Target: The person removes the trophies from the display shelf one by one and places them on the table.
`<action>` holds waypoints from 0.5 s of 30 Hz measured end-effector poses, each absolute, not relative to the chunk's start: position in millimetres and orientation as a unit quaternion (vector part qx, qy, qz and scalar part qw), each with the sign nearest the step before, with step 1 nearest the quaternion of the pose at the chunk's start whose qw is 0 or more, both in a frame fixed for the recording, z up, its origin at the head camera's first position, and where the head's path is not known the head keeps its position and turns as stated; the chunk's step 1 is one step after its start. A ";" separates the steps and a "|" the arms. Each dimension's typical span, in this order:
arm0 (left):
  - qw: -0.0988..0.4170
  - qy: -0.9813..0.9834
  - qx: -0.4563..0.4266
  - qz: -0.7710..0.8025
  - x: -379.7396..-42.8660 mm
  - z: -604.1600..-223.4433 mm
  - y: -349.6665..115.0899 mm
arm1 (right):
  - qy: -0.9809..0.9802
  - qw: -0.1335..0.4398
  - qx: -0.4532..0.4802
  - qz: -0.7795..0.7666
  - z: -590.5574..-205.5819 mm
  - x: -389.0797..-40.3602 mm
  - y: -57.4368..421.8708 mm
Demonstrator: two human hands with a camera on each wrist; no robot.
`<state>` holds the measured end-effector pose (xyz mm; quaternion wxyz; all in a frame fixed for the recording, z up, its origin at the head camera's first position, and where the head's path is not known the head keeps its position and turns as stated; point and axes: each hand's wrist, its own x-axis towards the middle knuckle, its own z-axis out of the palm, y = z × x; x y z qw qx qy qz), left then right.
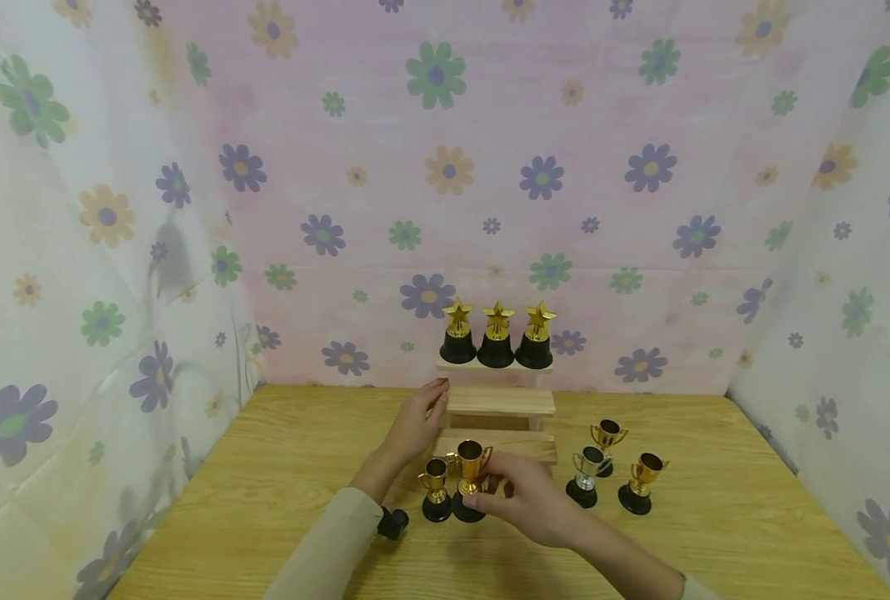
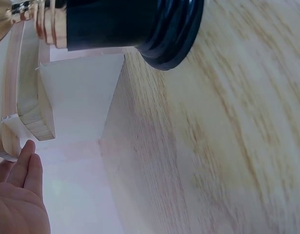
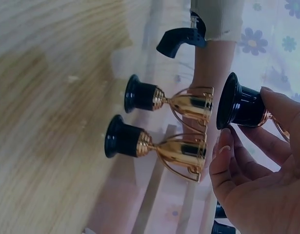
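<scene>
Right grip (image 1: 529, 502) holds gold cup (image 1: 470, 455).

Flowered backdrop (image 1: 490, 200) behind wooden table (image 1: 295, 467)

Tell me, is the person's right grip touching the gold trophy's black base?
Touching: the right wrist view shows the right grip holding the gold trophy, thumb against its black base.

The right hand (image 3: 264, 183) pinches a golden trophy (image 3: 248, 108) by its black base (image 3: 235, 102). Near this trophy are two golden cups (image 3: 181, 152), also black-based; behind it is a forearm (image 3: 213, 66) with a pale sleeve (image 3: 222, 19).
</scene>
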<state>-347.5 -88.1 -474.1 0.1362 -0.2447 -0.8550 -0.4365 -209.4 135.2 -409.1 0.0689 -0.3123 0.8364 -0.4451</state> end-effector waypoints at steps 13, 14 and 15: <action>0.137 -0.849 -0.251 -0.444 -347.3 -476.6 -88.8 | 0.823 0.089 -0.325 -0.457 -429.2 -204.6 123.6; 0.136 -0.849 -0.250 -0.445 -347.6 -476.4 -88.7 | 0.823 0.091 -0.325 -0.457 -430.2 -204.3 123.1; 0.136 -0.849 -0.251 -0.445 -347.8 -476.2 -88.7 | 0.823 0.093 -0.323 -0.457 -431.1 -203.9 122.6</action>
